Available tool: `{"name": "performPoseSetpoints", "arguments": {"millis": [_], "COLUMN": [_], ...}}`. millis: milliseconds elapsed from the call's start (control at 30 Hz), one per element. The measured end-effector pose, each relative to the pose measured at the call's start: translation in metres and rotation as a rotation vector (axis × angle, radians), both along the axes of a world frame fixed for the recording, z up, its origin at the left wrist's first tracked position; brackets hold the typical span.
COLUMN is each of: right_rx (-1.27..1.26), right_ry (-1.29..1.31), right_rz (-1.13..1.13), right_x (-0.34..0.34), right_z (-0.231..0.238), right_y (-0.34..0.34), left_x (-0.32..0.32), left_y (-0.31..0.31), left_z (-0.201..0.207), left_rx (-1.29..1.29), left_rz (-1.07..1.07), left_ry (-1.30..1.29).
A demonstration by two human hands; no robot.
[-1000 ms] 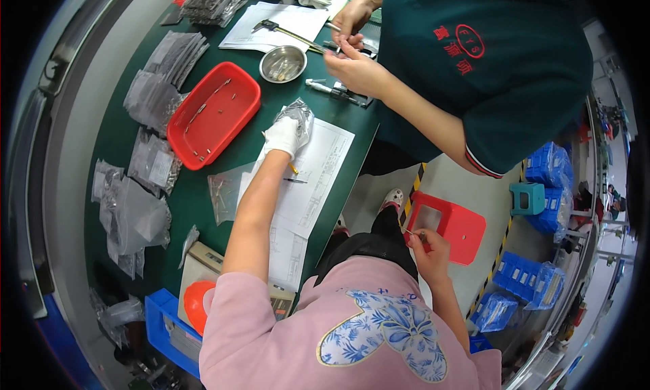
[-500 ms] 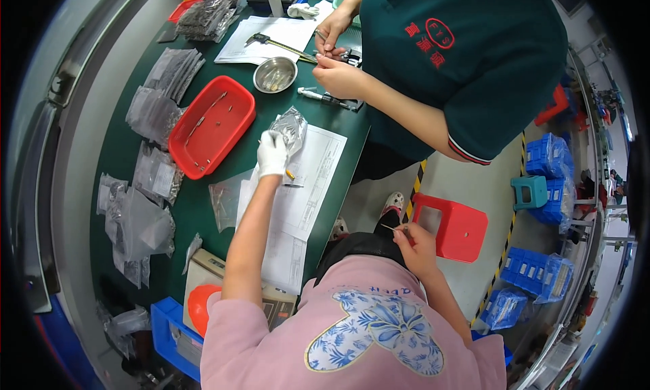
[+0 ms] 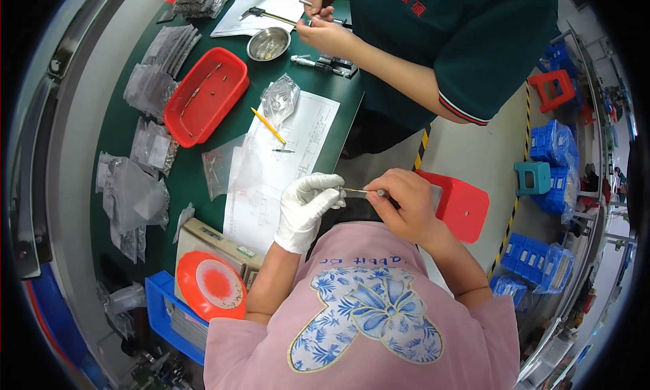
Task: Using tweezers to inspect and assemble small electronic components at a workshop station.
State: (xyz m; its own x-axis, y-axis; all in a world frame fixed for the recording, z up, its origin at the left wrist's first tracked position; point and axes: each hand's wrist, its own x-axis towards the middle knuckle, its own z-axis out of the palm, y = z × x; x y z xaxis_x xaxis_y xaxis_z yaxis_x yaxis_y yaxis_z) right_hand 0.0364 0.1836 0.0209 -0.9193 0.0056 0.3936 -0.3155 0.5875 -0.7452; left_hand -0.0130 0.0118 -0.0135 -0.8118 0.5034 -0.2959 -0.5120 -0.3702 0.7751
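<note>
My left hand (image 3: 308, 210), in a white glove, is closed in a pinch in front of my body, over the table's near right edge. What its fingertips hold is too small to make out. Bare, my right hand (image 3: 406, 204) grips a thin rod-shaped tool (image 3: 355, 191) with a round metal end. The tool's slim tip reaches to the gloved fingertips. Beyond my left hand, a printed drawing sheet (image 3: 315, 129) lies on the green table (image 3: 159, 231). On it rest a clear plastic bag (image 3: 279, 99), a yellow pencil (image 3: 268, 124) and a small dark pin (image 3: 283, 150).
A red tray (image 3: 223, 95) holds several small metal parts, with a steel bowl (image 3: 269, 45) beside it. Bagged parts (image 3: 139, 207) line the left side. A co-worker (image 3: 467, 45) stands at the far right, hands holding a small part. A red stool (image 3: 464, 207) stands on the right.
My left hand has come back from the clear bag on the table to my body. My right hand has risen with the tool to meet it. The view has shifted slightly.
</note>
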Motion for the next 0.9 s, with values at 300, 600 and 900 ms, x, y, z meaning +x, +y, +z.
{"name": "performPoseSetpoints", "arguments": {"millis": [300,600,900], "right_rx": [-0.025,-0.009,0.057], "right_ry": [0.046,0.070,0.039], "right_rz": [-0.021,0.011,0.005], "right_x": [0.011,0.013,0.011], "right_z": [0.002,0.001,0.000], "right_y": [0.001,0.003,-0.001], "left_x": [0.008,0.008,0.006], "left_y": [0.004,0.003,0.001], "left_z": [0.007,0.003,0.005], "left_rx": [-0.020,-0.041,-0.123], "left_rz": [-0.058,-0.050,-0.018], "left_ry": [0.104,0.063,0.180]}}
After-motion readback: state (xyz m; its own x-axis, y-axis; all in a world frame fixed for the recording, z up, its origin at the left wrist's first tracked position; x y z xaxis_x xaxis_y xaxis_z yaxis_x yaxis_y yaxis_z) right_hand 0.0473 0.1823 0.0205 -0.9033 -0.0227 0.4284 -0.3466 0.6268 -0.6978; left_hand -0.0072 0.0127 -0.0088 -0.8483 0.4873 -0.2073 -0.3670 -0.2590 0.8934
